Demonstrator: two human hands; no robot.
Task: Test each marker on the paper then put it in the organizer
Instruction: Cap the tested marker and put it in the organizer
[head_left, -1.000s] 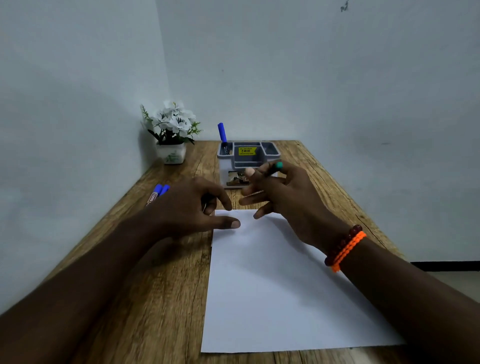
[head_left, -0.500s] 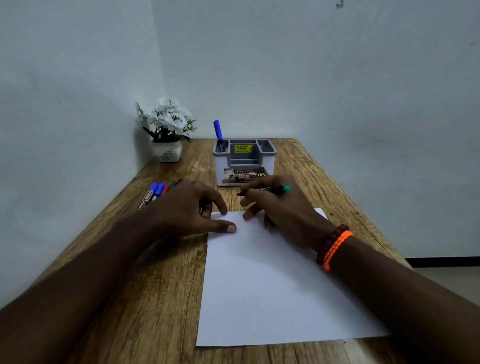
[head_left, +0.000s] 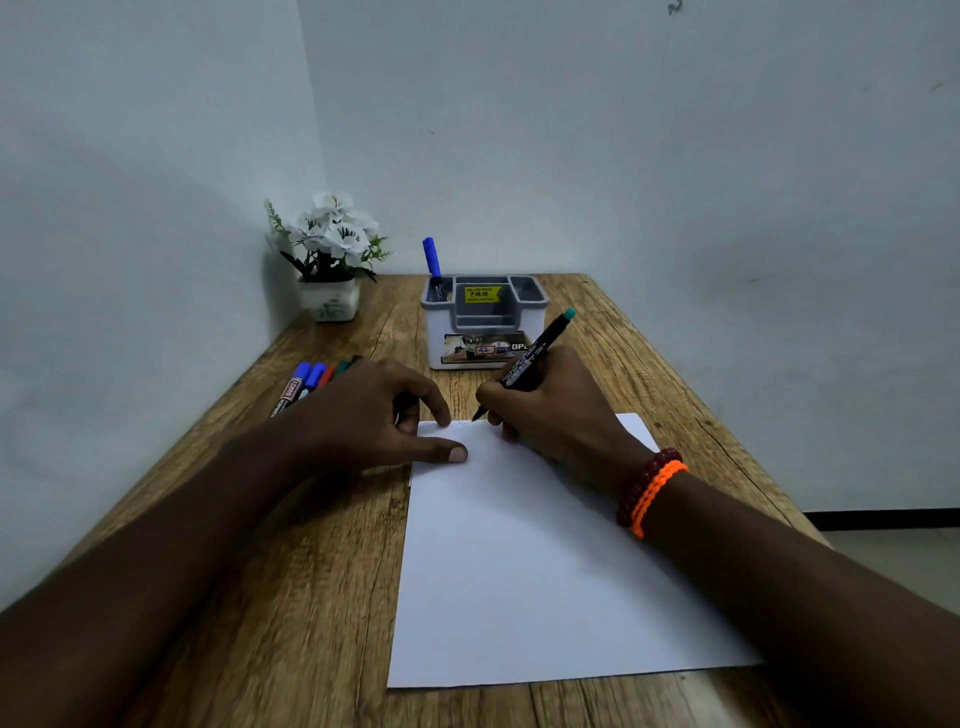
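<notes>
Green-ended marker (head_left: 535, 356) pinched in right hand (head_left: 550, 410) fingers, tip at far edge of paper (head_left: 519, 561) on table (head_left: 291, 571), left hand (head_left: 374, 415) fingers spread holding paper's corner, organizer (head_left: 483, 332) just beyond, spare markers (head_left: 306, 382) left.

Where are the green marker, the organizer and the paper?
green marker (head_left: 535, 353), head view, on its black barrel.
organizer (head_left: 435, 343), head view, on its white front wall.
paper (head_left: 519, 571), head view, on its bare middle.
</notes>
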